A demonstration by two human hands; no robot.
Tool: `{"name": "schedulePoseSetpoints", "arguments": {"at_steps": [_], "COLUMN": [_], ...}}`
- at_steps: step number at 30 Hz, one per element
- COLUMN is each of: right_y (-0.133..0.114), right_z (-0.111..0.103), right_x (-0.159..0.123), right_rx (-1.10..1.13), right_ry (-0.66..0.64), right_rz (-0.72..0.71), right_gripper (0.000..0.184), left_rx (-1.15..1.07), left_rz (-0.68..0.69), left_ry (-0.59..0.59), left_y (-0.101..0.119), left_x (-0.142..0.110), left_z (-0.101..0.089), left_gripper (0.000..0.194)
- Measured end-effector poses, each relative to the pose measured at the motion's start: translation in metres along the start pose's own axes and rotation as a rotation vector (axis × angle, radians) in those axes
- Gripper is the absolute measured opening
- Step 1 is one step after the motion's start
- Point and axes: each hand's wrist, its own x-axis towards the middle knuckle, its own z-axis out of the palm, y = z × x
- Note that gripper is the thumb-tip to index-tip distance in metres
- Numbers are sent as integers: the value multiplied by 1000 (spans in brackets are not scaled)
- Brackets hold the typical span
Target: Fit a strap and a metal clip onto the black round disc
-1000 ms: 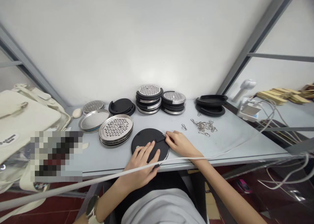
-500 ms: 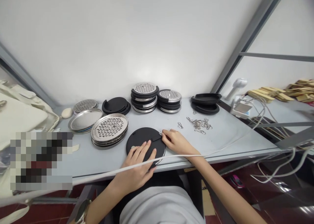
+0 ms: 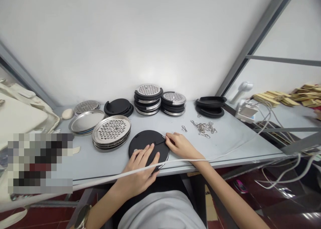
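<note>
A round black plastic grater base (image 3: 140, 139) with a shiny metal rim lies flat near the table's front edge. My left hand (image 3: 140, 163) rests across its lower part, fingers stretched out and spread on the surface. At the base's upper right edge, beside a slot, my right hand (image 3: 177, 143) is closed in a pinch on a small metal clip (image 3: 164, 136); most of the clip is hidden by the fingertips. To the right lies a loose pile of similar clips (image 3: 204, 127), with a single metal clip (image 3: 184, 128) apart from it.
Metal grater discs (image 3: 111, 130) are stacked left of my hands, near metal plates (image 3: 87, 120). Along the wall stand assembled graters (image 3: 148, 90), more graters (image 3: 173, 98) and black bases (image 3: 210, 111). A white cable (image 3: 223, 153) crosses in front of my forearms.
Both hands keep nearly the same pose on the black base and the clip. The view has shifted very slightly.
</note>
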Motion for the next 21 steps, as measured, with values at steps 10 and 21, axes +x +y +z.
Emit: {"name": "schedulePoseSetpoints", "arguments": {"at_steps": [10, 21], "right_y": [1, 2], "right_z": [0, 4], "right_x": [0, 0], "right_rx": [8, 22], "right_ry": [-18, -9], "right_rz": [-1, 12], "right_gripper": [25, 24], "left_rx": [-4, -9], "left_rz": [-3, -16], "left_ry": [-17, -26], "left_y": [0, 0], "left_x": [0, -2], "left_z": [-1, 0], "left_gripper": [44, 43]}}
